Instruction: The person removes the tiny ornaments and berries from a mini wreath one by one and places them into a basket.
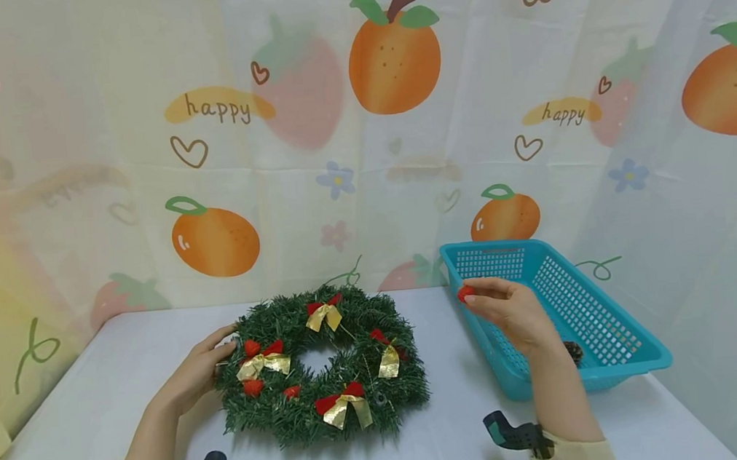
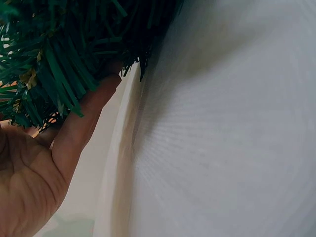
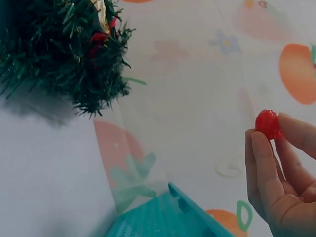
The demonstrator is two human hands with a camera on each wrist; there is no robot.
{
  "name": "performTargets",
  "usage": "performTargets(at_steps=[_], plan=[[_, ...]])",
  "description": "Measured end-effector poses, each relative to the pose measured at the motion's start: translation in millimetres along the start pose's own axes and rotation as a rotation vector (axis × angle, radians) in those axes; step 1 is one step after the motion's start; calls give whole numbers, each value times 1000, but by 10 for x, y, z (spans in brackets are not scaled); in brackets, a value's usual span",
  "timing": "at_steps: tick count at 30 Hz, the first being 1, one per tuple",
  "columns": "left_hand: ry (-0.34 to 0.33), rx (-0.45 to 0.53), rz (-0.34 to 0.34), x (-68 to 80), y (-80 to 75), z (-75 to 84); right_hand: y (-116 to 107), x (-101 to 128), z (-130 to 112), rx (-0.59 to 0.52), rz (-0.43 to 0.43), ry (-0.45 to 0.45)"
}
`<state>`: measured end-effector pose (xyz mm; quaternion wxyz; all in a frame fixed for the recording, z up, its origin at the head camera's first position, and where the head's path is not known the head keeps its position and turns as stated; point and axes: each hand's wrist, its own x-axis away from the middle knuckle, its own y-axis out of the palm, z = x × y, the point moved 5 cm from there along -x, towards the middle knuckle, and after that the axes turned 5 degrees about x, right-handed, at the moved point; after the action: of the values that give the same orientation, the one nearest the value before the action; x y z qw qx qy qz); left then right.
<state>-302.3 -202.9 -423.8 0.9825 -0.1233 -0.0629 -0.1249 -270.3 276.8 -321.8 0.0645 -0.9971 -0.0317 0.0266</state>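
Your right hand (image 1: pixel 513 316), right of centre, pinches a red berry-like ornament (image 3: pixel 268 124) by fingertips alone, so it might slip; lower left, your left hand (image 1: pixel 190 370) grips the wreath (image 1: pixel 280 420).

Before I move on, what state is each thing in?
Round green bristly wreath: decorated
Small red bumpy ornament: pinched, off the wreath
Blue rectangular plastic basket: upright, open-topped
Dark rough lump: inside basket, partly hidden
Left hand: fingers holding the wreath's edge
Right hand: fingers pinching the ornament

One wreath (image 1: pixel 362 347); four bows (image 1: pixel 342 409); one basket (image 1: pixel 592 305)
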Motion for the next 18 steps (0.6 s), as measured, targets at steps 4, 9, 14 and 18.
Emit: performTargets(at_steps=[4,9,14,18], plan=[[0,1,0,3,-1,4,-72,8,0,-12,7,-3],[3,3,-4,4,2,11,-142,44,-29,-29,12,9],[3,-1,-9,-6,-2,1,-211,50,-8,-40,15,12],[0,-3,-9,-14,-11,-1,-272,51,14,-31,23,17]])
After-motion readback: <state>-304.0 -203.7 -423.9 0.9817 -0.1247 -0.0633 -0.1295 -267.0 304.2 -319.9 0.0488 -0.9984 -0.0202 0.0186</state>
